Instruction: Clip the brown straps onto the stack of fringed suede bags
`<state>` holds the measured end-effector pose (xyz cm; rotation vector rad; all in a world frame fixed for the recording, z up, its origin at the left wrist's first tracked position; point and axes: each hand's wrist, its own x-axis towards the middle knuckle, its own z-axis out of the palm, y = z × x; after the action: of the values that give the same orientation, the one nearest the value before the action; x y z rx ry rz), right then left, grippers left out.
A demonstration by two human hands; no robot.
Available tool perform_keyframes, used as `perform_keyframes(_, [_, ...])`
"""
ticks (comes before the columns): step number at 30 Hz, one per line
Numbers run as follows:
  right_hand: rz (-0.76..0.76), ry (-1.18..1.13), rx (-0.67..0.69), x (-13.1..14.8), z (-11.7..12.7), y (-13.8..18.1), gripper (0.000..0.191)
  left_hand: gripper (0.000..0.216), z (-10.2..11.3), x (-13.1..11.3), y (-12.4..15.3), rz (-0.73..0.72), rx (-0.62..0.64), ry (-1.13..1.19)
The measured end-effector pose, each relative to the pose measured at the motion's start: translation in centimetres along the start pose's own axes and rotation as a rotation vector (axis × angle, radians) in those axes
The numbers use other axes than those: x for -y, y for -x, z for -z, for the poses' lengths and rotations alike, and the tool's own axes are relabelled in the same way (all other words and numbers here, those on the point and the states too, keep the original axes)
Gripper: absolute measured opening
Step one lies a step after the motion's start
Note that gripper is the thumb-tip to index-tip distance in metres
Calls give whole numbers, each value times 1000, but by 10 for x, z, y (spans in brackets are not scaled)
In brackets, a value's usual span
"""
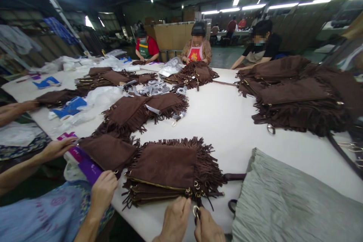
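The head camera looks forward and down across the table.

Table centre free — nearest bag stack (fringed) blocks.

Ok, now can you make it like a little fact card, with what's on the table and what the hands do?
Surface: big white flat table
In front: stack of dark brown, suede-looking fringed bags, gold zips showing
Left hand's fingers: at the stack's near corner; grip unclear
Right hand's fingers: closed on a dark strap with a gold metal ring
Right side: crumpled grey cloth
Left neighbour's hands: at a dark brown bag
Across: three people
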<state>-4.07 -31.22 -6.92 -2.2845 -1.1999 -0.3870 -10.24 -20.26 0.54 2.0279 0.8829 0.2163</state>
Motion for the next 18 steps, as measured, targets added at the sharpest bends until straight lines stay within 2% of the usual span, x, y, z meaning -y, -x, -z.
perform_keyframes(2, [-63, -2, 29, -6, -2, -2, 28, 30, 7, 4, -6, -270, -192, -207])
perform_keyframes(3, [-88, -11, 44, -9, -3, -3, 30, 28, 10, 4, -10, -361, -236, -290])
perform_keyframes(5, [-127, -41, 63, -12, -4, -8, 33, 28, 13, 0, -21, -444, -238, -425])
perform_keyframes(8, [-159, -81, 77, -14, -1, -19, 33, 25, 9, -10, -35, -435, -179, -514])
perform_keyframes(11, [-129, -122, 94, -15, 6, -31, 26, 10, -1, -18, -45, -376, -159, -528])
perform_keyframes(13, [-117, -133, 103, -16, 10, -36, 23, 7, -5, -21, -51, -343, -131, -552])
perform_keyframes(16, [-156, -118, 125, -20, 14, -38, 23, 14, -1, -25, -63, -323, 9, -555])
perform_keyframes(18, [-152, -142, 158, -23, 13, -35, 23, 17, 8, -27, -73, -279, 128, -424])
